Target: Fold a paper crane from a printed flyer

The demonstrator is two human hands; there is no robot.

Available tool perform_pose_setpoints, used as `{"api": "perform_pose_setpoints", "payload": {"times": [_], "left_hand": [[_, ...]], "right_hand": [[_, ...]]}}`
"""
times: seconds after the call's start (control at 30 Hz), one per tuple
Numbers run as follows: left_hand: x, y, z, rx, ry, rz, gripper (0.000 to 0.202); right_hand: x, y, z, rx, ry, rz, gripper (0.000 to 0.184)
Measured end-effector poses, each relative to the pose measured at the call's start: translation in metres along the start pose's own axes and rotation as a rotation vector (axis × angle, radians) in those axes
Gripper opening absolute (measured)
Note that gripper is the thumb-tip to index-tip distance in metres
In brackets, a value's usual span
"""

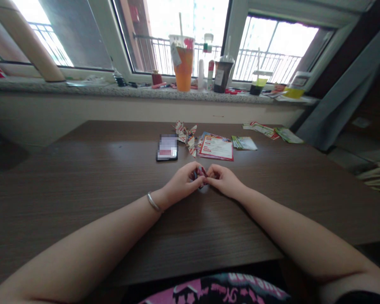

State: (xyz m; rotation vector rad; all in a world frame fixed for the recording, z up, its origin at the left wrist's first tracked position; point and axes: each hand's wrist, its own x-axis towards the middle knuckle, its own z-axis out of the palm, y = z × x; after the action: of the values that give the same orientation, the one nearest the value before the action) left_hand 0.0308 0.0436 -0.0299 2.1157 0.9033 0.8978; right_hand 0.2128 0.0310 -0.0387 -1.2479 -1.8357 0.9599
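A small dark-red and bluish piece of folded paper is pinched just above the table in front of me. My left hand is closed on its left side, thumb toward me. From the other side, my right hand grips its right edge between thumb and fingers. Much of the piece is covered by my fingers, so its full shape is hidden. Just beyond my hands lie several folded paper shapes with red and cream stripes and a stack of red-bordered printed sheets.
A phone lies left of the striped shapes. Green-and-white paper pieces and more printed strips lie at the right on the brown table. Behind, the windowsill carries an orange drink cup, a dark cup and small bottles.
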Motion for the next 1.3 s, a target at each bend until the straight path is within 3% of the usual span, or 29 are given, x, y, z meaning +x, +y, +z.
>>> {"api": "perform_pose_setpoints", "payload": {"times": [0.17,0.37,0.87,1.0,1.3], "left_hand": [[0.0002,-0.0031,0.0015,-0.023,0.034,-0.049,0.016],[0.0014,-0.0029,0.0018,0.07,0.091,-0.013,0.012],[0.0042,-0.0042,0.0029,-0.25,0.049,-0.146,0.017],[0.0061,-0.0076,0.0059,-0.433,0.065,-0.179,0.032],[0.0049,-0.0068,0.0055,-0.355,-0.023,-0.201,0.029]], "right_hand": [[0.0,-0.0005,0.0002,0.024,-0.005,0.02,0.017],[0.0008,0.0016,0.0005,0.021,-0.01,0.054,0.02],[0.0008,-0.0003,-0.0014,-0.022,-0.058,0.046,0.017],[0.0018,0.0004,-0.0029,-0.02,-0.026,0.04,0.017],[0.0045,0.0072,-0.0041,0.153,-0.006,0.015,0.022]]}}
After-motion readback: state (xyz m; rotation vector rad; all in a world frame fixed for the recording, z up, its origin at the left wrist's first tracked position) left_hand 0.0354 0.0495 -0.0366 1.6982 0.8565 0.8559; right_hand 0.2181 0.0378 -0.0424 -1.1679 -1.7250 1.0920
